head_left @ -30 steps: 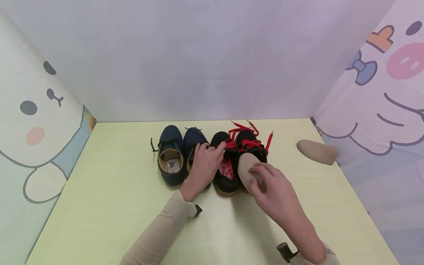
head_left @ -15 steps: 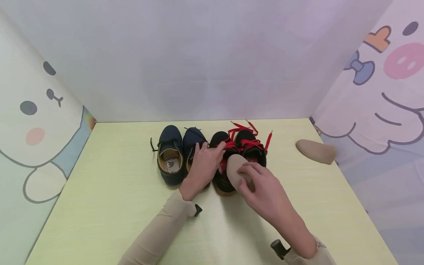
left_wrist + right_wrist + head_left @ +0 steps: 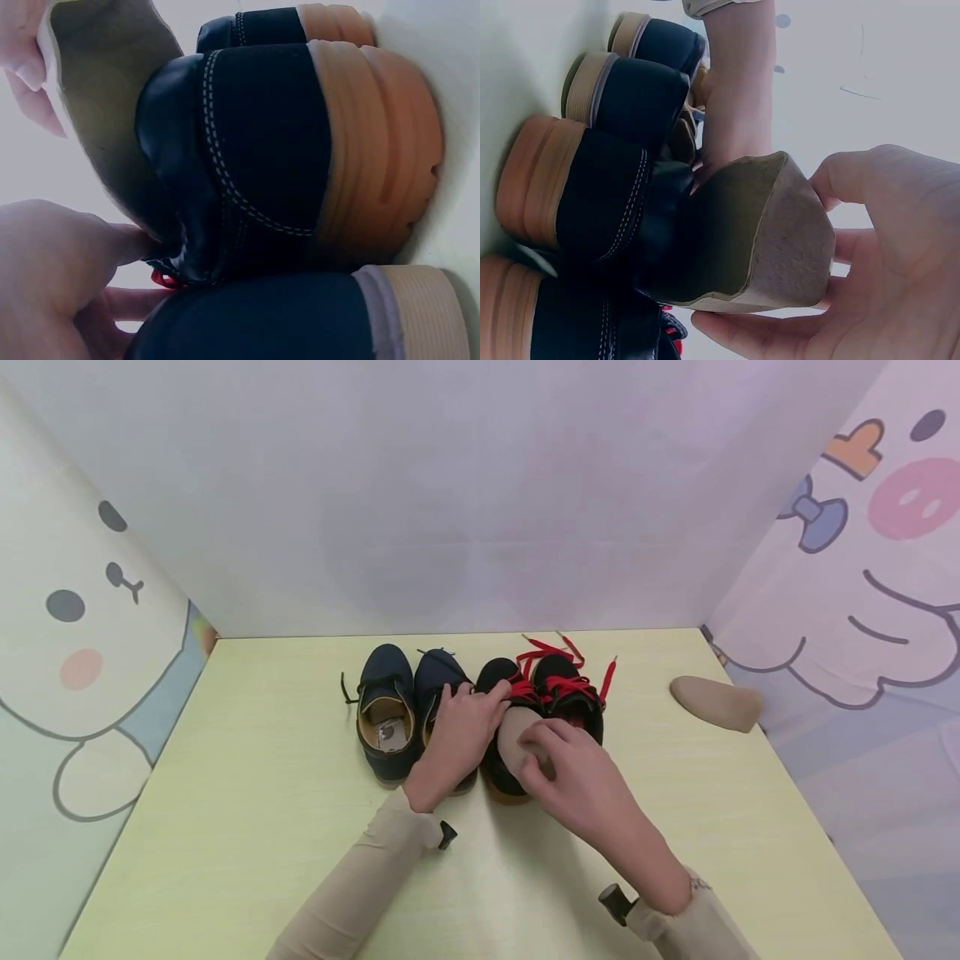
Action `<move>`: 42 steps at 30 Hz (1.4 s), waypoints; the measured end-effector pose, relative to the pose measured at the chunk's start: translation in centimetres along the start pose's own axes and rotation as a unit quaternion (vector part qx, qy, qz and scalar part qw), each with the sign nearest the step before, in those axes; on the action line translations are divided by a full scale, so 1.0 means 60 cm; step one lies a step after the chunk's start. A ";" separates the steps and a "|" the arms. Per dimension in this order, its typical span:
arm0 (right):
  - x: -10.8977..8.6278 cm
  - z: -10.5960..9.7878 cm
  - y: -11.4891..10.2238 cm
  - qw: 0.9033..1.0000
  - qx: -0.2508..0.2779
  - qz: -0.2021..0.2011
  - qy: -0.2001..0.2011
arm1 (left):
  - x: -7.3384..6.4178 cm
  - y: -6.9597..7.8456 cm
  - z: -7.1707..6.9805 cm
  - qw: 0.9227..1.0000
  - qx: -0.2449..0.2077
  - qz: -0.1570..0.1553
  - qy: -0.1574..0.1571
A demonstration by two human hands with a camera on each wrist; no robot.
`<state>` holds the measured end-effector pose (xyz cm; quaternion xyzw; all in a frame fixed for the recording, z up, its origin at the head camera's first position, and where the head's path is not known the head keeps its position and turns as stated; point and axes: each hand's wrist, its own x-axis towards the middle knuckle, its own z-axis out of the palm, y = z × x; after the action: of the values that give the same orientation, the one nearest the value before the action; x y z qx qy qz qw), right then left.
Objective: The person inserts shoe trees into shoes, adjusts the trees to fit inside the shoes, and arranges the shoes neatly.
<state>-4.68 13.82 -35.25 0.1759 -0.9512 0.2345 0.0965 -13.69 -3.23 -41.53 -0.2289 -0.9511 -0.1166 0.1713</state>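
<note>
My right hand pinches the wide end of a beige moulded-pulp shoe insert. The insert's rounded front end dips into the opening of the left shoe of a black pair with red laces. The insert's hollow side faces the heel in the right wrist view, where the fingers hold its rim. My left hand grips that same shoe at the tongue and laces, its thumb at the edge of the opening. The shoe's inside is mostly hidden by the insert.
The other black shoe stands just to the right, its red laces loose. Two navy shoes, an outer one and an inner one, stand to the left. A second beige insert lies at the table's right edge. A curtain wall rises behind.
My right hand has carried the insert leftward from over the right black shoe to the left black shoe, its front now in the opening. My left hand has stayed on that shoe.
</note>
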 end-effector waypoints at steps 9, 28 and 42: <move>0.020 0.006 0.000 0.999 -0.023 -0.023 -0.011 | 0.002 -0.004 -0.004 1.000 -0.008 0.006 -0.006; 0.053 0.013 -0.006 0.998 -0.035 -0.008 -0.046 | 0.004 -0.009 -0.011 0.999 -0.037 -0.004 -0.039; 0.065 0.043 0.004 0.996 -0.025 0.080 -0.029 | 0.004 -0.008 -0.010 0.999 -0.031 -0.001 -0.028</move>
<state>-8.65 11.66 -36.55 0.1032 -0.9702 0.2126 0.0537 -13.94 -3.77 -40.96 -0.2366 -0.9517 -0.1397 0.1368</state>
